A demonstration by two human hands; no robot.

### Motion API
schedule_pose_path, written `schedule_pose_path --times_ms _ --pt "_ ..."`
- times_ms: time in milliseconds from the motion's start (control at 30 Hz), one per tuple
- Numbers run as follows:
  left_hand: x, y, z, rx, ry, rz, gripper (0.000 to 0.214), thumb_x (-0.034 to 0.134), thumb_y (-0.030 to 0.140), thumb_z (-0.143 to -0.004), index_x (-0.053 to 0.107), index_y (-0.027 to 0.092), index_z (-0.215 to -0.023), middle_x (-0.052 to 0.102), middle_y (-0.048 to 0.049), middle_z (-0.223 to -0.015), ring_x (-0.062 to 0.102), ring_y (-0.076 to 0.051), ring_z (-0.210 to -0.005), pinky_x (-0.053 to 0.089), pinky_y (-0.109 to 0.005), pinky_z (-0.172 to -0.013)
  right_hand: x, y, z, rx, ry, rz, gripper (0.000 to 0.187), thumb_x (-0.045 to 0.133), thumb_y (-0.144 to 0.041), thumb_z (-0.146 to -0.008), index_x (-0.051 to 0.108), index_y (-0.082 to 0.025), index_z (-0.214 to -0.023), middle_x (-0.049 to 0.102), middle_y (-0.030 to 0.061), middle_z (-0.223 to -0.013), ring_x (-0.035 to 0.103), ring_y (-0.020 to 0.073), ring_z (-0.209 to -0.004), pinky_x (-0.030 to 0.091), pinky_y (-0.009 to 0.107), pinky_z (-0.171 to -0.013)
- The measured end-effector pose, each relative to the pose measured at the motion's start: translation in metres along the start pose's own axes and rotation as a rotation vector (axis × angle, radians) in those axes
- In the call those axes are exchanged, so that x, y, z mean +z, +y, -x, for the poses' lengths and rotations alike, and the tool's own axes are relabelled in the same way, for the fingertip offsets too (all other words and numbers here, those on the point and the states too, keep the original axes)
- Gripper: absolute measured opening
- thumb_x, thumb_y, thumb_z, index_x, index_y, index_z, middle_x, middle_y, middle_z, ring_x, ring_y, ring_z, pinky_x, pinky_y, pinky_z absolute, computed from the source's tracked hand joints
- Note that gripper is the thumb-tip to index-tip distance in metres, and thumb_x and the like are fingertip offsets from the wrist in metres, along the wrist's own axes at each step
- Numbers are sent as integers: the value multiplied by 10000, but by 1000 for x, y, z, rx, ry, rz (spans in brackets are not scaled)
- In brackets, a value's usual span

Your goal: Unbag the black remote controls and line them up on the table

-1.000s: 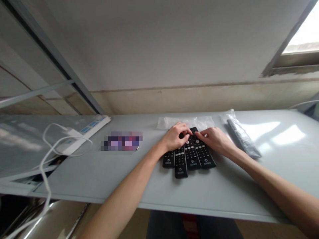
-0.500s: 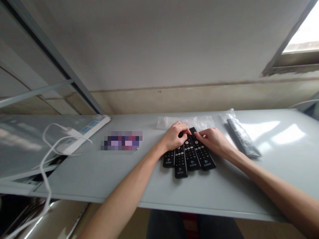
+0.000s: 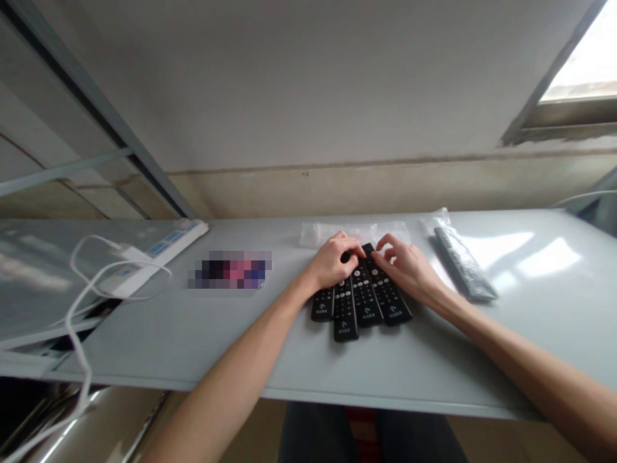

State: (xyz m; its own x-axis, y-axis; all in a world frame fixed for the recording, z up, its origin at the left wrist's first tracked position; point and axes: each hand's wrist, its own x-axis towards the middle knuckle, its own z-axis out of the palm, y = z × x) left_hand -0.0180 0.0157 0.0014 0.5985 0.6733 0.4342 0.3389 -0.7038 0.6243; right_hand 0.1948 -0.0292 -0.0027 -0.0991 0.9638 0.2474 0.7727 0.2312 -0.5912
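Several black remote controls lie side by side in a fan on the pale grey table. My left hand rests curled over the far ends of the left remotes, its fingers bent onto them. My right hand sits at the far end of the rightmost remote, fingers apart and raised a little, its fingertips close to the left hand's. Just behind both hands lies a flat clear plastic bag.
A remote wrapped in a clear bag lies to the right of my hands. At the left are a white power strip with a looping white cable and a blurred flat object. A wall stands close behind the table.
My right hand's fingers have lifted and spread a little off the rightmost remote. The left hand stays on the remotes. The view has shifted slightly.
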Motion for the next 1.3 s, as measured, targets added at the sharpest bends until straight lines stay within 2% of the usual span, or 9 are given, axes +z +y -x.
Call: schedule_pose_path --times_ms 100,200,333,433,567,700,767,967,1300 --pt "0 0 0 2 3 -7 223 590 41 -872 758 184 -904 720 -43 -895 636 -225 -985 524 -383 -952 0 0 1 -15 6 -17 302 513 -456 -979 580 -222 -1157 701 34 -737 594 206 -619 372 333 -621" --pt "1 0 0 6 13 -14 214 598 51 -872 765 178 -914 709 -47 -894 638 -221 -969 530 -379 -943 1 0 2 -29 -4 -29 330 539 -496 -983 569 -237 -1185 677 15 -734 581 202 -610 380 336 -617" --pt "1 0 0 17 17 -17 218 591 46 -875 764 168 -926 713 -52 -906 636 -219 -954 533 -387 -952 4 -1 4 -65 64 -52 399 587 -528 -963 557 -241 -1238 671 68 -969 606 209 -702 449 359 -650" --pt "1 0 0 44 3 -16 231 569 43 -894 757 171 -934 736 -53 -926 626 -224 -966 532 -397 -963 7 -2 4 -138 89 -83 367 608 -482 -953 563 -241 -1226 598 107 -1154 632 227 -847 517 391 -733" --pt "2 -2 -2 90 9 -6 271 545 35 -909 747 175 -1023 736 -64 -1000 626 -222 -974 532 -391 -958 9 -3 5 -204 50 -102 229 610 -403 -958 595 -253 -1131 556 80 -1121 629 235 -934 548 418 -827" --pt "2 -3 -2 121 6 14 436 530 -34 -841 717 173 -1176 692 -76 -1059 641 -214 -1007 542 -372 -959 7 -3 5 -213 54 -120 283 653 -435 -955 600 -259 -1169 562 93 -1185 629 259 -1019 549 449 -895" --pt "1 -3 -2 139 -6 7 453 525 -33 -846 707 175 -1204 689 -80 -1077 645 -219 -1031 542 -384 -975 6 -2 4 -230 44 -115 294 654 -458 -963 602 -257 -1172 572 99 -1205 629 270 -1046 540 456 -919" --pt "-3 -1 -1 139 -17 -73 360 514 15 -897 722 175 -1144 688 -91 -1093 653 -229 -1056 544 -407 -1003 5 2 2 -202 18 -60 223 484 -407 -1060 620 -237 -1107 607 86 -1088 637 250 -921 521 444 -872" --pt "-11 2 -1 126 -65 -205 388 456 20 -904 716 168 -1151 705 -93 -1095 665 -213 -978 555 -385 -939 4 14 -4 -231 -13 -65 162 595 -299 -982 676 -254 -1115 620 73 -1078 640 227 -873 543 427 -844"
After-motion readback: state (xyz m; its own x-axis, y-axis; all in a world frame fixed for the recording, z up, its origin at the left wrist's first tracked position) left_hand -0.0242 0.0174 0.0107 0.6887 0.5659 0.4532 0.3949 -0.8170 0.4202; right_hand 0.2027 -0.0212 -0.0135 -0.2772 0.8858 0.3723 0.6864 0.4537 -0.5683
